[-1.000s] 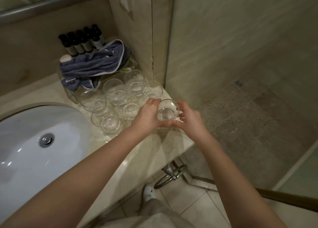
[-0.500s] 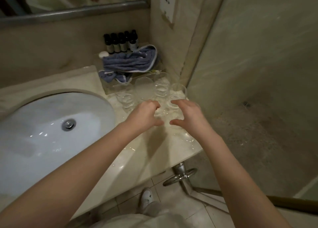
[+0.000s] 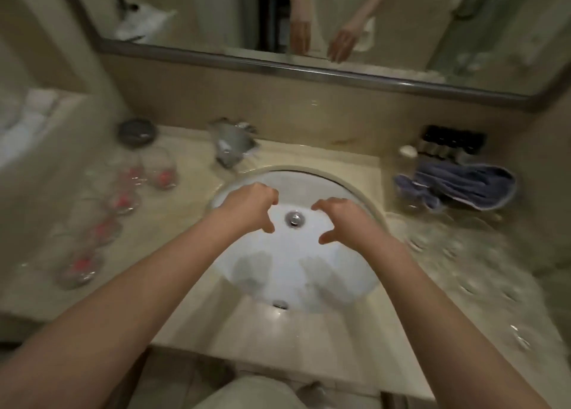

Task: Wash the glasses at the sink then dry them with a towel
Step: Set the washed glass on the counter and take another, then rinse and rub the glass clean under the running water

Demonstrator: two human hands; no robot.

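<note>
Over the white sink [image 3: 355, 192] both hands hover with nothing in them: the left hand [image 3: 250, 206] and right hand [image 3: 343, 220] each show a loose, half-curled grip, fingers bent downward above the drain [image 3: 294, 218]. Unwashed glasses with red in the bottom [image 3: 123, 200] stand in a blurred row on the counter [image 3: 191, 167] well off to the left, so the left hand looks nearer for the next pickup. Clear glasses [image 3: 457, 254] smear across the right side below the blue towel [image 3: 463, 186], under a mirror [image 3: 309, 22].
</note>
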